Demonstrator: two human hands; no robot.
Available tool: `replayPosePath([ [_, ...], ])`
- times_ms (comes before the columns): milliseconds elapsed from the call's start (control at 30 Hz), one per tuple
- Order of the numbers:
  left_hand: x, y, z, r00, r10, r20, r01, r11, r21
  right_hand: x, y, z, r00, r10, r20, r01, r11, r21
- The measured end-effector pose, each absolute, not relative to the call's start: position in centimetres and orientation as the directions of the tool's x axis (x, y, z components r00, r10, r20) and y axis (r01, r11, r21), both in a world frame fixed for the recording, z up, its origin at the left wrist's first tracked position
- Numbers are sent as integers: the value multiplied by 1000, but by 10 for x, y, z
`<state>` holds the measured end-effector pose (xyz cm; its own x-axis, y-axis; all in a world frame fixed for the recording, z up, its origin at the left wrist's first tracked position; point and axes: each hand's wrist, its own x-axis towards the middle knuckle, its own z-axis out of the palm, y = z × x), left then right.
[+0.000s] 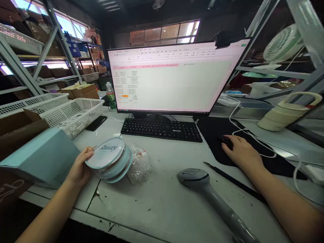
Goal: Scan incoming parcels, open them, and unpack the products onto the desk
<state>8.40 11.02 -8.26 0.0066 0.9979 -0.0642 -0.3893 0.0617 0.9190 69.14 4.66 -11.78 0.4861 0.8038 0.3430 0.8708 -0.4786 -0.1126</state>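
My left hand [82,165] is closed on the left side of a round light-blue container [111,158] with a white top and dark lettering. It is tilted over the desk [157,195], and its underside is hidden. Just right of it lies a crumpled clear plastic wrap [139,165]. My right hand [240,152] rests over a black computer mouse [227,142] on a black mouse pad [215,135], with its fingers wrapped around the mouse. Ahead, a monitor [172,84] shows a spreadsheet with a pink header row, and a black keyboard [162,129] lies below it.
A grey barcode scanner [197,177] and a black pen-like tool [227,177] lie between my arms. At left are a light-blue box [43,157], a white basket [78,113] and a phone [96,123]. At right stands a cream tumbler [277,114] beside white cables.
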Motion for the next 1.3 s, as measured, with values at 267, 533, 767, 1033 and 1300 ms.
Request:
replayPosePath([
  [267, 94, 83, -87, 419, 908, 3, -133, 58, 989, 689, 47, -117, 477, 814, 331, 875, -477, -86],
  [533, 82, 65, -85, 586, 810, 28, 170, -157, 973, 691, 48, -115, 465, 834, 297, 883, -459, -92],
  [767, 100, 59, -73, 667, 741, 81, 374, -426, 824, 693, 49, -118, 481, 828, 288, 874, -478, -87],
  [1033, 160, 163, -74, 439, 878, 191, 313, -349, 883, 691, 51, -114, 488, 829, 275, 871, -483, -90],
  [1300, 203, 150, -112, 500, 862, 83, 336, -282, 899, 694, 52, -114, 493, 831, 257, 869, -486, -95],
])
